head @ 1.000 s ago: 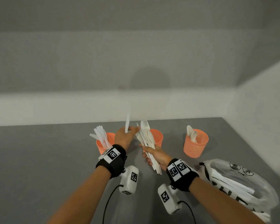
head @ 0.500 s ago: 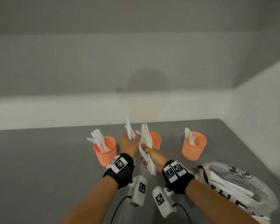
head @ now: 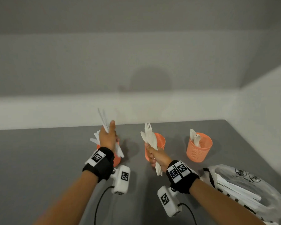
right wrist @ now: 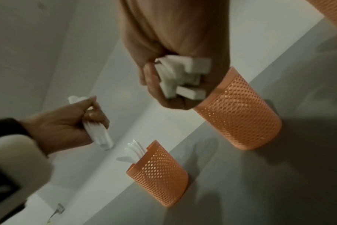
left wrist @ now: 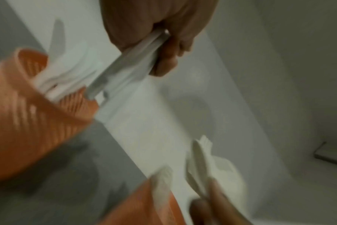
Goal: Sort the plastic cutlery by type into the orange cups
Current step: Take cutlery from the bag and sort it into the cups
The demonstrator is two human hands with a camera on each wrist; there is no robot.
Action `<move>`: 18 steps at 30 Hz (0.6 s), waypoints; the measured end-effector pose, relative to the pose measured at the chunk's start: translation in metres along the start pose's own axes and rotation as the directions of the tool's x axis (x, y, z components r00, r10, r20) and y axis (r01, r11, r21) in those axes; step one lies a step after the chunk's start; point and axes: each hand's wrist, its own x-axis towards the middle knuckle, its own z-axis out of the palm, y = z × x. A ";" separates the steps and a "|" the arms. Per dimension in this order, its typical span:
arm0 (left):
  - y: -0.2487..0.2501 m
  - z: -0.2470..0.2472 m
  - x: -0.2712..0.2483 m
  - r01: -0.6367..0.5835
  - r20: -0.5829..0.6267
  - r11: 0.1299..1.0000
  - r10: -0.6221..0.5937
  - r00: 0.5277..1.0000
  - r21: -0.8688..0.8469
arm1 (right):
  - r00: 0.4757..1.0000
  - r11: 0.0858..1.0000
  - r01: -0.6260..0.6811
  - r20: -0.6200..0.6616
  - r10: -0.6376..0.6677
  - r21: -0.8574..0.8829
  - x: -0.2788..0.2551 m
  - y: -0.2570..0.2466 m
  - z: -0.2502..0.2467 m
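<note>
Three orange mesh cups stand in a row on the grey table. My left hand (head: pixel 109 135) grips a few white plastic knives (head: pixel 104 120) above the left cup (head: pixel 117 160), which holds several knives (right wrist: pixel 133 150). To its right, my right hand (head: pixel 152 157) grips a bundle of white cutlery (head: pixel 150 138), forks on top, in front of the middle cup (head: pixel 160 140). The right cup (head: pixel 199 148) holds spoons (head: pixel 195 138). In the right wrist view the bundle's handle ends (right wrist: pixel 183 76) stick out of my fist beside the middle cup (right wrist: pixel 238 109).
A clear plastic bag (head: pixel 250 192) with more white cutlery lies at the table's near right corner. White walls close off the table behind and on the right. Grey tabletop (head: pixel 39 159) stretches left of the cups.
My left hand has drawn knives away from the bundle and carried them left, over the left cup. The right hand has kept the bundle by the middle cup.
</note>
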 end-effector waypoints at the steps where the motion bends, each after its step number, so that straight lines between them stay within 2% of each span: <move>1: 0.006 -0.005 0.009 -0.043 -0.038 0.998 0.045 0.998 0.050 | 1.000 1.000 0.004 0.022 -0.004 -0.012 -0.001 -0.003 0.000; 3: 0.021 -0.011 0.027 -0.109 -0.113 0.989 0.120 0.986 0.097 | 0.998 1.000 -0.005 0.057 0.007 -0.029 -0.004 -0.011 0.002; 5: 0.030 -0.013 0.043 -0.136 -0.129 0.987 0.147 0.981 0.091 | 0.996 0.999 -0.009 0.089 0.014 -0.051 -0.004 -0.018 0.003; 7: 0.028 -0.014 0.053 -0.154 -0.100 0.979 0.167 0.981 0.131 | 0.992 0.997 0.004 0.123 0.006 -0.079 -0.003 -0.022 0.002; 11: -0.006 -0.018 0.056 -0.156 -0.009 0.954 0.164 0.986 0.258 | 0.991 0.991 0.020 0.134 -0.002 -0.129 0.001 -0.021 -0.004; 14: -0.036 -0.026 0.058 -0.162 0.051 0.919 0.154 0.987 0.359 | 0.992 0.991 -0.016 0.121 0.033 -0.135 0.004 -0.018 -0.006; 18: -0.046 -0.033 0.057 -0.209 0.129 0.873 0.169 0.977 0.440 | 0.985 0.987 -0.072 0.145 0.093 -0.142 0.006 -0.017 -0.003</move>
